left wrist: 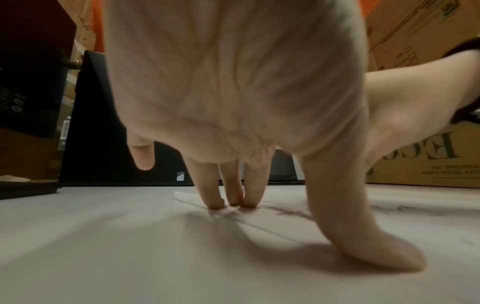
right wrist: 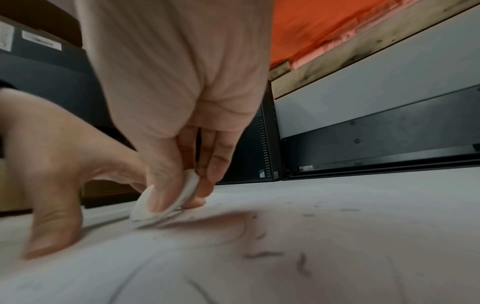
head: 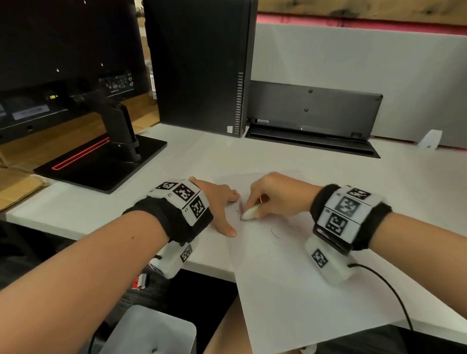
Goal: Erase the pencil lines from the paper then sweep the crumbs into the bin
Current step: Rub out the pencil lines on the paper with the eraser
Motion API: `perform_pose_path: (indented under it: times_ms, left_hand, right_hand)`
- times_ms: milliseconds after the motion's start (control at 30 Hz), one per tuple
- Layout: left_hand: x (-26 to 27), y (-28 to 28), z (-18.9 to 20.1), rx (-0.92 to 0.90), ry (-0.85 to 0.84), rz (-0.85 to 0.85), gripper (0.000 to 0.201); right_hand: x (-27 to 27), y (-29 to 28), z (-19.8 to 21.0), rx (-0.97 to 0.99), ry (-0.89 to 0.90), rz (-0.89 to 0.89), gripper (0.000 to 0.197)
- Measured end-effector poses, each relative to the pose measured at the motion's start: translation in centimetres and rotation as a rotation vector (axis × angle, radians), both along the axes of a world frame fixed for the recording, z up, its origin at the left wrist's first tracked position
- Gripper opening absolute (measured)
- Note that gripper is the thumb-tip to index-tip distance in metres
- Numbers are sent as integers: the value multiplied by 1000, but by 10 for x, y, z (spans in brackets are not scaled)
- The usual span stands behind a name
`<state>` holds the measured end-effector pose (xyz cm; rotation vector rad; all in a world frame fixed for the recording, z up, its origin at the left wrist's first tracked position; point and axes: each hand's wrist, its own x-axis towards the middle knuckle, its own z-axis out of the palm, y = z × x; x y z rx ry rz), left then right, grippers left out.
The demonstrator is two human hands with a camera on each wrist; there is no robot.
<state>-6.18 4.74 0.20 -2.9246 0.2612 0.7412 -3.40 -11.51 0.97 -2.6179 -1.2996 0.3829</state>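
Note:
A white sheet of paper (head: 293, 282) lies on the white desk and overhangs its front edge. My right hand (head: 272, 199) pinches a white eraser (head: 250, 213) and presses it onto the paper near the sheet's left edge; the right wrist view shows the eraser (right wrist: 166, 202) between thumb and fingers. My left hand (head: 223, 204) holds the sheet's left edge down with straight fingertips (left wrist: 235, 200) and thumb. Faint pencil lines (head: 274, 232) and dark crumbs (right wrist: 262, 255) lie on the paper. A grey bin (head: 147, 343) stands on the floor below the desk edge, at lower left.
A monitor on a black stand (head: 103, 163) is at the back left. A black computer tower (head: 201, 66) stands behind the paper, with a black device (head: 313, 120) to its right. A grey partition (head: 371, 86) closes the back. Cardboard boxes (left wrist: 420, 102) show at the sides.

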Motion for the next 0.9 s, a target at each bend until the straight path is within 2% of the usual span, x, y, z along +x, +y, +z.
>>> perform_pose_path:
  times_ms: [100,233,367,533,633,700,900]
  left_hand:
    - [0,0,0,-6,3,10,97]
    - [0,0,-2,22,-2,-13,97]
    - [-4,0,-5,-23,-81,-14,93]
    - [-14,4,-9,-130,-164,12,76]
    - [-16,5,-8,-105,-138,27,84]
    - [-16,6,-8,-93,-129,33,88]
    - [-15,6,-7,-114,-120,50,91]
  right_hand:
    - [-1,3,-6,-54,0,29,18]
    - [-17,-20,-10,-115,49,63,23]
    - [-14,-17,-4,-102,31,66,21]
    - [8,11,3,-5,-33,-20,21]
    - [5,8,-5,-38,-3,-23,14]
    - [-2,-1,-7,-56,10,-22,16]
    - [-16,-13,-7,-76,22,20,14]
